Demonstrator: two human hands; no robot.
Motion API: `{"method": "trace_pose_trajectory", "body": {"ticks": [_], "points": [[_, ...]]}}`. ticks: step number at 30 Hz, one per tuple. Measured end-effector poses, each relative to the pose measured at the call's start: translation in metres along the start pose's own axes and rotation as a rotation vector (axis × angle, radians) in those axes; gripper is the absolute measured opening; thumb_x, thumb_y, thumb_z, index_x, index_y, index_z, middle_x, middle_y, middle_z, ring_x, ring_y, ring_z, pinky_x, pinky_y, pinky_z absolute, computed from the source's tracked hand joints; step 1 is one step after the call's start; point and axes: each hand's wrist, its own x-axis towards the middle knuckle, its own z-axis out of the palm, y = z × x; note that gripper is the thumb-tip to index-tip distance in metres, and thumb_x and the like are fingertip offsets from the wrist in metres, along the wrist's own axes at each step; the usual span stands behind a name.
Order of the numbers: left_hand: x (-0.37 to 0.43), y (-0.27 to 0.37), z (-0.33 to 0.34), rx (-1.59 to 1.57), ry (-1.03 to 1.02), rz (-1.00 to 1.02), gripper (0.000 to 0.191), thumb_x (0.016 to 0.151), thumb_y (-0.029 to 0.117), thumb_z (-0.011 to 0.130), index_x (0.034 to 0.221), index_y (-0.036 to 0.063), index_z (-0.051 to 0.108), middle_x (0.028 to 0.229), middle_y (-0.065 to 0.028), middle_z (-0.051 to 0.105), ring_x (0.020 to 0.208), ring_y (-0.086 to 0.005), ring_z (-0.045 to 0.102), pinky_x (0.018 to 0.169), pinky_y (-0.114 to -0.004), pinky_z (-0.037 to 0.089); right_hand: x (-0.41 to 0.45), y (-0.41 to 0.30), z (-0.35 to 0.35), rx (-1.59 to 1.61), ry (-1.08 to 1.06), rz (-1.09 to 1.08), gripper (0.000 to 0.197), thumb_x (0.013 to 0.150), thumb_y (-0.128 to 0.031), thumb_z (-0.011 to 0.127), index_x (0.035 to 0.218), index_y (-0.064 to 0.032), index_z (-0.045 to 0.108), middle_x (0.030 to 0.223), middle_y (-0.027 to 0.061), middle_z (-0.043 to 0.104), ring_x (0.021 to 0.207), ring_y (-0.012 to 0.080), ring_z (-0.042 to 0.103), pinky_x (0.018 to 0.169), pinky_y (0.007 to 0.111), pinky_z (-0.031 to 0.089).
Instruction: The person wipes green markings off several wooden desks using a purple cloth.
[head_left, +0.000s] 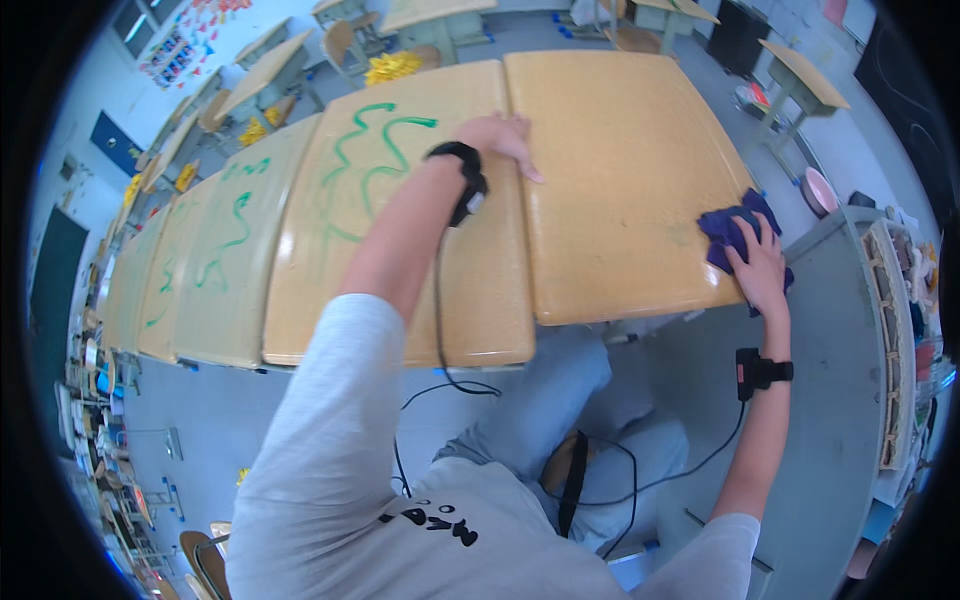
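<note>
My right hand (759, 262) presses a bunched dark purple cloth (726, 229) onto the right edge of a wooden desk top (615, 165); part of the cloth hangs over that edge. My left hand (504, 141) rests with fingers spread across the seam between this desk and the neighbouring desk top (480, 285), holding nothing. Wavy green marks (390, 150) cover the left part of the neighbouring desk. More green strokes (238, 221) show on the desks farther left. Each wrist wears a black strap device with a cable. A faint dark smudge shows near the middle of the right desk.
A grey metal cabinet (817, 375) stands close on the right, beside a shelf of assorted items (911, 300). A pink basin (819, 191) lies beyond it. Cables hang over my lap. Across the room stand desks, chairs and yellow pom-poms (394, 67).
</note>
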Motion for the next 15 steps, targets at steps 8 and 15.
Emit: {"method": "trace_pose_trajectory", "body": {"ticks": [8,15], "points": [[-0.047,0.033,0.027,-0.11,0.214,0.227,0.092,0.07,0.057,0.067,0.132,-0.005,0.039,0.143,-0.0232,0.03,0.135,-0.0361,0.023,0.11,-0.038,0.022,-0.018,-0.04,0.017,-0.107,0.012,0.111,0.05,0.084,-0.04,0.054,0.13,-0.0241,0.044,0.142,0.0075,0.031,0.124,0.0414,0.034,0.1,0.056,0.03],[-0.185,-0.022,-0.003,-0.273,0.058,0.293,0.095,0.075,0.065,0.057,0.136,-0.0045,0.034,0.142,-0.0224,0.032,0.131,-0.0319,0.033,0.108,-0.036,0.028,-0.055,-0.109,0.029,-0.108,0.054,0.027,0.047,0.086,-0.037,0.053,0.129,-0.0187,0.046,0.14,0.0084,0.034,0.12,0.0428,0.038,0.1,0.052,0.032]]}}
